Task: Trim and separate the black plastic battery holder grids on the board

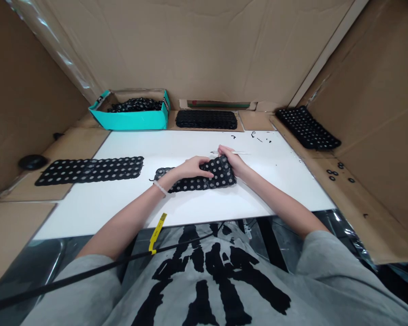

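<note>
A black rubbery sheet with rows of round holes lies on the white board in front of me, its right end slightly raised. My left hand rests across its middle, thumb and fingers curled to grip its upper edge. At the sheet's right end, my right hand is closed around a slim white pen-like tool with a dark tip pointing left. The right fingers also touch the sheet's corner. Whether that tool is a pen or a blade, I cannot tell.
Another perforated sheet lies to the left, and a stack of them sits at the back. A teal box holds black pieces. More sheets lean at the right, near small black rings. Black scraps dot the white board.
</note>
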Motion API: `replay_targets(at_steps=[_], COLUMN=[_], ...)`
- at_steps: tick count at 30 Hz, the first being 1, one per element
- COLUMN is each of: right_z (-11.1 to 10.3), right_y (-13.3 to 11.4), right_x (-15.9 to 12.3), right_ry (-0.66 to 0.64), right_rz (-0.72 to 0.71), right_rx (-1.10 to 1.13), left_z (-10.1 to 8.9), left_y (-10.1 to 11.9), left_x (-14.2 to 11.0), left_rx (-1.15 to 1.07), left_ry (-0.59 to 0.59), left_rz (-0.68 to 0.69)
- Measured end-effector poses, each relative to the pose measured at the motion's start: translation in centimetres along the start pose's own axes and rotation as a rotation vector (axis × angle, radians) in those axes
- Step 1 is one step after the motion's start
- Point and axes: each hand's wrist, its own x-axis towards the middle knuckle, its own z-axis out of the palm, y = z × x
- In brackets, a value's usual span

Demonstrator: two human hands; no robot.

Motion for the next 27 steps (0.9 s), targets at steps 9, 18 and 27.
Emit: replay_targets(at_steps=[9, 18, 27], right_z=[-0.7, -0.2, -1.2], right_y=[0.8, -0.1, -1.2], right_x=[0.5, -0.1, 0.0], right_ry=[0.041, -0.005, 0.062], right_rz=[-0.118, -0.122, -0.192], right_rx=[-0.144, -0.177, -0.273], left_z=[0.0, 1.5, -1.1], left_y=[0.2, 1.1, -0.2], left_x=[-0.2, 0.2, -0.5], left_rx=[-0.179, -0.118, 0.082], left_ry=[-0.087, 0.125, -0.013], left_rz=[0.004, 0.053, 0.002])
